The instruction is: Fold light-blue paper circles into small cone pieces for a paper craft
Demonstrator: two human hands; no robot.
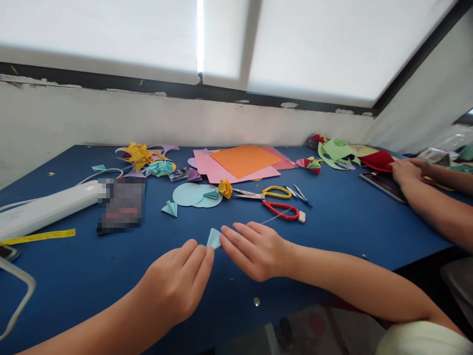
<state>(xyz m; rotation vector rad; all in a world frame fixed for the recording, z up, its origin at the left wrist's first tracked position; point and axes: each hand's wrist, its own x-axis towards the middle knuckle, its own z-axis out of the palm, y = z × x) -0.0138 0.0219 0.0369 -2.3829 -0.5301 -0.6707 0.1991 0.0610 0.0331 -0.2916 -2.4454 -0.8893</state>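
While the left hand [175,283] pinches it, folded blue paper [214,238] fans.

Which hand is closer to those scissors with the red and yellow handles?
The right. The right hand is just on the near side of the scissors; the left hand is farther off, beyond the folded light blue paper.

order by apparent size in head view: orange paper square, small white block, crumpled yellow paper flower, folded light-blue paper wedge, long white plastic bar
1. Long white plastic bar
2. Orange paper square
3. Crumpled yellow flower, folded light-blue wedge: too alike to rank, wedge partly covered
4. Small white block
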